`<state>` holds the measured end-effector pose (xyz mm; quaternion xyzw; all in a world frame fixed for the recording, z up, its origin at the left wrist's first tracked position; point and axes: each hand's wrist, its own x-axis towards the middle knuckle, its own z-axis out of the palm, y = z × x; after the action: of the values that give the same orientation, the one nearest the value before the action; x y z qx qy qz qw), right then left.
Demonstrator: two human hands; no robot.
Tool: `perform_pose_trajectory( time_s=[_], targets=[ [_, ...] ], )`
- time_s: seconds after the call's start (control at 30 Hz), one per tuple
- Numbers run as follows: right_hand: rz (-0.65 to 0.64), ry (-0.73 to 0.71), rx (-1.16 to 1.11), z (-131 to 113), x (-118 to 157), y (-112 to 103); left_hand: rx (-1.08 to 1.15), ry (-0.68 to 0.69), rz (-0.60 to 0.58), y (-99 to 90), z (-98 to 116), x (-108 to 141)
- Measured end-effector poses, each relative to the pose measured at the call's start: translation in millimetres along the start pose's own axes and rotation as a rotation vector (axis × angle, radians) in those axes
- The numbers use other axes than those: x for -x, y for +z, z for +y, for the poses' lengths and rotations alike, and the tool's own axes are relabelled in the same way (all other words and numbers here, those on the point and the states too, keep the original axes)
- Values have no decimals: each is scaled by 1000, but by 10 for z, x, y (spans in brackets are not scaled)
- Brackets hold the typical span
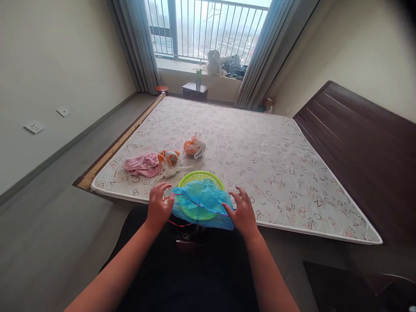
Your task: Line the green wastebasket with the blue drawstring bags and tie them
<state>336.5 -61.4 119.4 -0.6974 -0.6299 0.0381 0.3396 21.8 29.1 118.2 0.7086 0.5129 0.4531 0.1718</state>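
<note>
A blue translucent plastic bag (195,200) with a red drawstring (181,225) lies over a green plastic basket (217,178) at the mattress's near edge. The basket's rim shows behind the bag, and its inside is mostly covered. My left hand (160,207) is at the bag's left side, thumb and fingers apart, close to the drawstring. On the right side, my right hand (242,213) is also spread, its thumb by the bag's edge. Neither hand visibly grips anything; whether the fingertips touch the bag I cannot tell.
Beyond the basket on the mattress (260,151) lie a pink cloth (142,165), a clear bag with orange contents (169,158) and another knotted bag (195,146). A dark headboard (354,125) rises at right. A small nightstand (194,92) stands near the window.
</note>
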Motion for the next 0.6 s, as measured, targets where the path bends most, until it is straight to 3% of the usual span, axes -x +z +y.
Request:
perform_pose_trajectory(
  time_s=[0.03,0.07,0.13,0.2,0.27,0.47,0.6],
  targets=[
    [59,-66,-3,-74,44,27,-17,131,-7,31,105,69],
    [77,-139,-21,-162,95,64,-18,244,-87,72,198,138],
    [-35,-298,-77,-354,204,169,-45,362,-332,182,321,253],
    [-260,-417,-103,-518,295,308,-135,338,-540,310,338,312],
    [-402,-424,-87,-593,341,458,-247,264,-616,426,262,305],
    [-357,-53,140,-341,201,777,-493,37,-494,670,-158,72],
    [-409,213,289,-165,1,843,-521,-192,-529,808,-302,-77]
  ],
)
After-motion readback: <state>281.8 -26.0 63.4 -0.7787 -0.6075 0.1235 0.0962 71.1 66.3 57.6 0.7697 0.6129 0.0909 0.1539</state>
